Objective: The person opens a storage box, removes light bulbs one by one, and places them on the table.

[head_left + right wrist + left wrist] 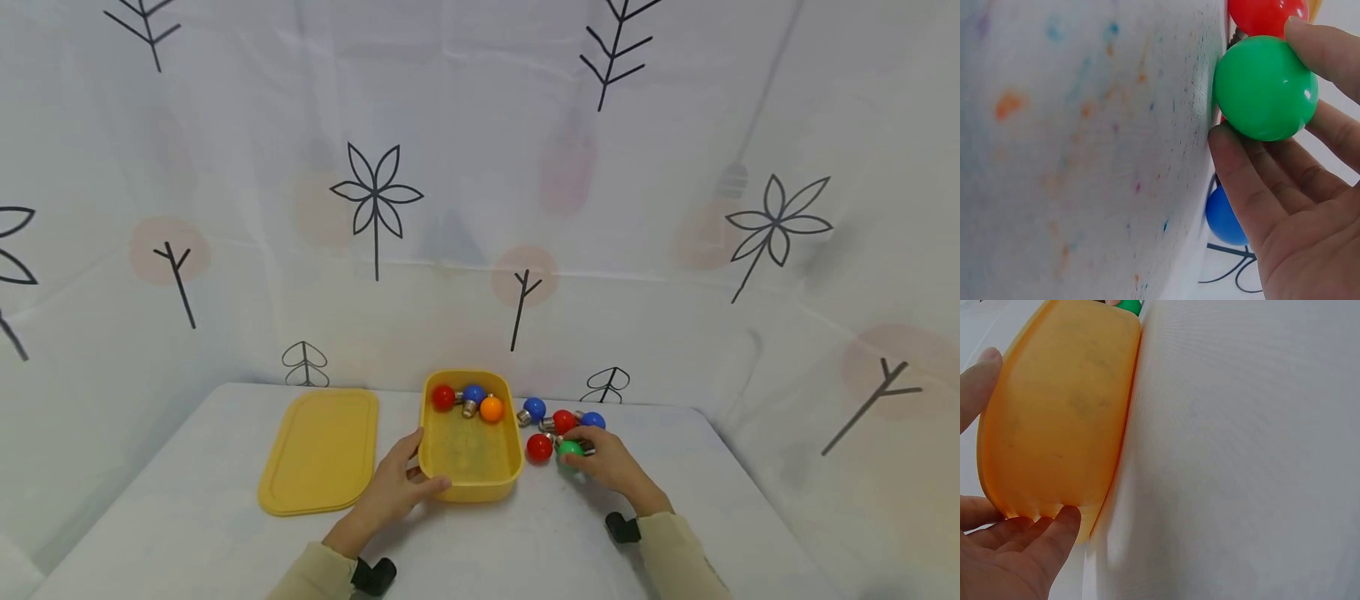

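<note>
A yellow plastic box (471, 493) stands on the table, with a red bulb (443, 397), a blue bulb (474, 394) and an orange bulb (491, 409) at its far end. My left hand (395, 483) holds the box by its near left corner; in the left wrist view its fingertips (1069, 515) press the orange-looking wall. To the right of the box, my right hand (609, 461) grips a green bulb (1266, 87) between thumb and fingers, low at the table surface. Its metal base is mostly hidden by the fingers.
Around the right hand lie a near red bulb (539, 448), a farther red bulb (564, 422), a blue bulb (534, 409) and another blue bulb (593, 420). A flat yellow lid (322, 450) rests left of the box. A patterned white cloth (450, 317) hangs behind the table.
</note>
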`<state>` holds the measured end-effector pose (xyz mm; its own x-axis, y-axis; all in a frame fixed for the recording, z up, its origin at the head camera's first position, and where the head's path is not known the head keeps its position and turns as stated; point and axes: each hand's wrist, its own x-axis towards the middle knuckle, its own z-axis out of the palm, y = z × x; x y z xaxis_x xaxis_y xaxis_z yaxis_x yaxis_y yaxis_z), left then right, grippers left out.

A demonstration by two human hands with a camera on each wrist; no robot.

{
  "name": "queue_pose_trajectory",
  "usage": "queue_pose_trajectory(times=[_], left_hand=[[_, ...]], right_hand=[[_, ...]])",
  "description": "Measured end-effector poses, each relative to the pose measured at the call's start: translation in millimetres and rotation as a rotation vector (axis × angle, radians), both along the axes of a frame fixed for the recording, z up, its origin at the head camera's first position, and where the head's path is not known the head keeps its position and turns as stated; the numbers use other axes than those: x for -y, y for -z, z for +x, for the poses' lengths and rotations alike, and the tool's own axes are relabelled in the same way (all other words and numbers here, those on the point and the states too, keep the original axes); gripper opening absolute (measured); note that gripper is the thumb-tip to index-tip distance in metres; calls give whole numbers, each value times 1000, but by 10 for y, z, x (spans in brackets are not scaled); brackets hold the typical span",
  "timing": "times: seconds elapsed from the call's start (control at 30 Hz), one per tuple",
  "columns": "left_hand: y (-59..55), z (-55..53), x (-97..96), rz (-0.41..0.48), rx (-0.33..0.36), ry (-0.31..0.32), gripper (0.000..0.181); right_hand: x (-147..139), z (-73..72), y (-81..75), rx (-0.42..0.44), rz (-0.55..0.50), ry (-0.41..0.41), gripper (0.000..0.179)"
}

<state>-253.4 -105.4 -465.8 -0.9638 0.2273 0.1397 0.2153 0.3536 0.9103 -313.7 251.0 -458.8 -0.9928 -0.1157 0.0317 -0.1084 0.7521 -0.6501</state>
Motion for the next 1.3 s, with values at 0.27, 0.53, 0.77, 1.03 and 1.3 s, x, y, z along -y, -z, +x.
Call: queue_pose_trajectory(times=[0.27,0.53,0.77,1.03,1.3], left_hand=[[-11,9,-6,-8,7,-12,100],[7,8,-6,10,7,-6,100],[16,0,-2,16,0,-3,100],[-16,7,-11,3,-3,-5,98],[-26,25,-3,-2,0,-4,99]], right_hand=[[3,-12,-4,-10,7,-4,39],[29,-21,-96,-26,35,-4,44],[141,-51,-227,-76,56,-45,43],[377,-58,-453,-120,41,-146,42],[648,-114,-530,-124,45,-230,40]])
